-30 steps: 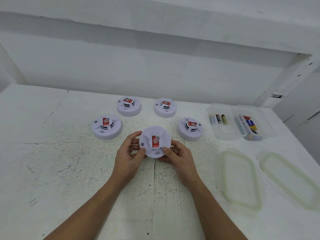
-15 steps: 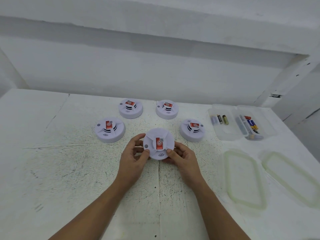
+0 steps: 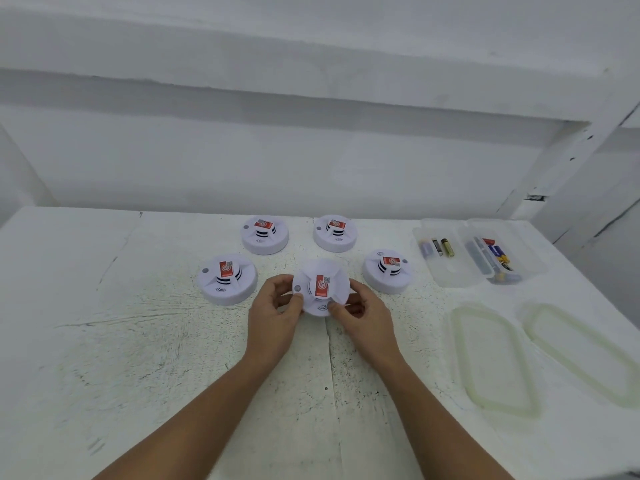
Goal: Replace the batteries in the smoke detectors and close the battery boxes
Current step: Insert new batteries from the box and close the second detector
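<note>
**Five smoke detectors out, one gripped in both hands**

Behind everything, a plain white wall [image 3: 311, 161] with a ledge running across. Below it, a white table [image 3: 104, 341], scratched, speckled with dark marks and cracked down the middle.

At the right, lying flat and side by side, two clear lids with pale green seals: near lid [image 3: 493, 358] and outer lid [image 3: 581, 351]. Beyond them, two clear boxes, uncovered and touching each other: left box [image 3: 450, 271] and right box [image 3: 531, 252].

Five round white detectors in all, faces up. Four resting on the table in an arc: front-left detector [image 3: 227, 289], back-left detector [image 3: 265, 242], back-right detector [image 3: 335, 242], front-right detector [image 3: 387, 282]. In the middle, in front of those four, the held detector [image 3: 320, 270], tilted towards the camera; whether lifted clear of the table, cannot tell.

Clamped on its left rim, the left hand [image 3: 273, 320], thumb on the face and fingers curled behind. Clamped on its right rim, the right hand [image 3: 367, 320], in the same way.

In the left box, three batteries [image 3: 437, 247] in a row: grey-blue, black, gold. In the right box, a heap of loose cells [image 3: 495, 254] in blue, yellow and red, too jumbled to count.

On every detector, one red sticker [image 3: 321, 287] with a round white emblem and a small grey code square; print too small to read.
</note>
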### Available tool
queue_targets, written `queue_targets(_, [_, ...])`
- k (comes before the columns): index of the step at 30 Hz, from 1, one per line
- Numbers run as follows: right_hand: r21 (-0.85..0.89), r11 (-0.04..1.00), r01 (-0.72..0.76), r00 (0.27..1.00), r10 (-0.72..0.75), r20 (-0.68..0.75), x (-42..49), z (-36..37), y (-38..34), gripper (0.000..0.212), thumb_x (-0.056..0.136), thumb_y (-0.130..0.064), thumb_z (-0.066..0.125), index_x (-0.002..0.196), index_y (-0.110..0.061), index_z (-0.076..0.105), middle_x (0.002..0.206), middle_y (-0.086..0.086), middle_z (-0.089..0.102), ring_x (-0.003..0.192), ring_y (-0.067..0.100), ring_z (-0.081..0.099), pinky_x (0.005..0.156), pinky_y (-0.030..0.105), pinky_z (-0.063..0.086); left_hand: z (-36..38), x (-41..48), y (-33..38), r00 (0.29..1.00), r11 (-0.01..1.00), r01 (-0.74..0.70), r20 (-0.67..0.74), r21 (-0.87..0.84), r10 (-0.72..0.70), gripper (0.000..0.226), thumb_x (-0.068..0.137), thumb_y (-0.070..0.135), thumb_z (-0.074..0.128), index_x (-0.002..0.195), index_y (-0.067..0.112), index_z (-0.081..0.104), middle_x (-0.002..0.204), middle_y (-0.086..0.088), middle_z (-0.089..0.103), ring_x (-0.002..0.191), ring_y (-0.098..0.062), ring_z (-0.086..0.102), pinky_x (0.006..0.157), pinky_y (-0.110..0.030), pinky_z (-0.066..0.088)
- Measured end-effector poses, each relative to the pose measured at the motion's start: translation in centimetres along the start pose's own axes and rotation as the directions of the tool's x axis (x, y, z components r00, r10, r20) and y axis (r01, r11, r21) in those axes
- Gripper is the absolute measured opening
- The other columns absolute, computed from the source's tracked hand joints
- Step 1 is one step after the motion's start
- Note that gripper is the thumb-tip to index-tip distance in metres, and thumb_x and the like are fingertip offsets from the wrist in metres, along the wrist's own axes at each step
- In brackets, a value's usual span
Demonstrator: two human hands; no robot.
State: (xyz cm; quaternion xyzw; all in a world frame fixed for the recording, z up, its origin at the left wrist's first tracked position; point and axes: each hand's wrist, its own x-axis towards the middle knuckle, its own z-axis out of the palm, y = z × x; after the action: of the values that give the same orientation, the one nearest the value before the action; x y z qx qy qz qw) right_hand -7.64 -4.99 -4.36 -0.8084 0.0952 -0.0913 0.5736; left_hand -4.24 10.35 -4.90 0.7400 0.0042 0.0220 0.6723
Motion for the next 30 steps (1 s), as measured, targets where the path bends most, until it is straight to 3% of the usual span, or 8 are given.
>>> queue_targets(5, [-0.151,0.988,0.018,0.998,-0.026,-0.05,2.7,1.3,-0.7,0.017,0.081,-0.028,0.07,0.097,-0.021,0.066,0.085,-0.009,0.068,0.074,0.004,0.061,0.061,0.017,0.044,0.4,2.7,0.9,0.998,0.986,-0.061,0.018,0.158,0.059,0.031,0.092,0.013,0.058,0.123,0.017,0.058,0.115,0.007,0.064,0.103,-0.004,0.059,0.072,-0.004,0.043])
queue_targets(10, [-0.25,0.967,-0.041,0.997,0.024,-0.07,4.3,1.9,-1.1,0.015,0.081,-0.025,0.067,0.078,-0.012,0.06,0.068,-0.003,0.056,0.06,0.006,0.046,0.05,0.015,0.028,0.7,4.0,0.7,0.999,0.968,-0.034,0.008,0.248,0.033,0.039,0.093,0.014,0.056,0.132,0.009,0.054,0.127,-0.005,0.061,0.115,-0.015,0.057,0.09,-0.019,0.042])
queue_targets(13, [-0.273,0.96,-0.064,0.996,0.045,-0.075,4.8,2.1,-0.9,0.029,0.081,-0.026,0.063,0.063,-0.011,0.047,0.058,0.001,0.044,0.055,0.011,0.035,0.049,0.021,0.025,0.8,4.1,0.5,1.0,0.961,-0.031,0.004,0.276,0.031,0.039,0.093,0.017,0.057,0.13,0.007,0.055,0.126,-0.008,0.062,0.113,-0.018,0.058,0.09,-0.021,0.042])
queue_targets(18, [-0.299,0.948,-0.109,0.993,0.089,-0.078,4.8,2.1,-1.3,0.031,0.082,-0.023,0.061,0.061,-0.013,0.041,0.058,0.0,0.04,0.052,0.009,0.032,0.049,0.021,0.024,0.5,4.2,0.6,1.0,0.954,-0.031,0.005,0.298,0.03,0.037,0.092,0.018,0.058,0.128,0.008,0.058,0.121,-0.007,0.065,0.1,-0.011,0.058,0.083,-0.019,0.042])
queue_targets(20, [-0.308,0.944,-0.123,0.991,0.102,-0.082,4.7,2.3,-1.4,0.027,0.082,-0.024,0.061,0.065,-0.011,0.045,0.062,0.002,0.045,0.054,0.01,0.036,0.05,0.021,0.026,0.4,4.3,0.8,0.999,0.95,-0.031,0.031,0.311,0.022,0.037,0.093,0.019,0.058,0.128,0.009,0.057,0.12,-0.007,0.064,0.095,-0.008,0.056,0.08,-0.02,0.041])
queue_targets(22, [-0.342,0.928,-0.151,0.988,0.127,-0.091,4.7,2.4,-1.6,0.022,0.083,-0.028,0.06,0.09,-0.009,0.056,0.085,0.008,0.056,0.069,0.015,0.05,0.057,0.023,0.034,0.3,4.3,1.2,0.998,0.946,-0.027,0.059,0.322,0.009,0.036,0.093,0.022,0.056,0.128,0.011,0.054,0.12,-0.006,0.063,0.093,-0.01,0.055,0.079,-0.021,0.04])
queue_targets(25, [-0.379,0.907,-0.181,0.982,0.143,-0.127,4.4,2.5,-2.4,0.055,0.086,-0.031,0.059,0.134,-0.013,0.041,0.12,0.011,0.048,0.095,0.021,0.053,0.075,0.027,0.039,-0.2,4.6,1.9,0.998,0.943,-0.035,0.065,0.331,0.014,0.035,0.092,0.025,0.057,0.125,0.012,0.054,0.116,-0.006,0.061,0.091,-0.012,0.056,0.077,-0.024,0.042])
queue_targets(30, [-0.4,0.916,-0.043,0.981,-0.037,-0.19,3.6,4.0,-4.9,0.038,0.09,-0.027,0.055,0.125,-0.016,0.044,0.112,0.005,0.043,0.085,0.015,0.048,0.071,0.023,0.036,-3.0,5.2,2.5,0.981,0.927,-0.177,-0.017,0.33,0.193,0.024,0.088,0.013,0.06,0.112,0.009,0.061,0.098,-0.006,0.065,0.083,-0.013,0.057,0.072,-0.021,0.045])
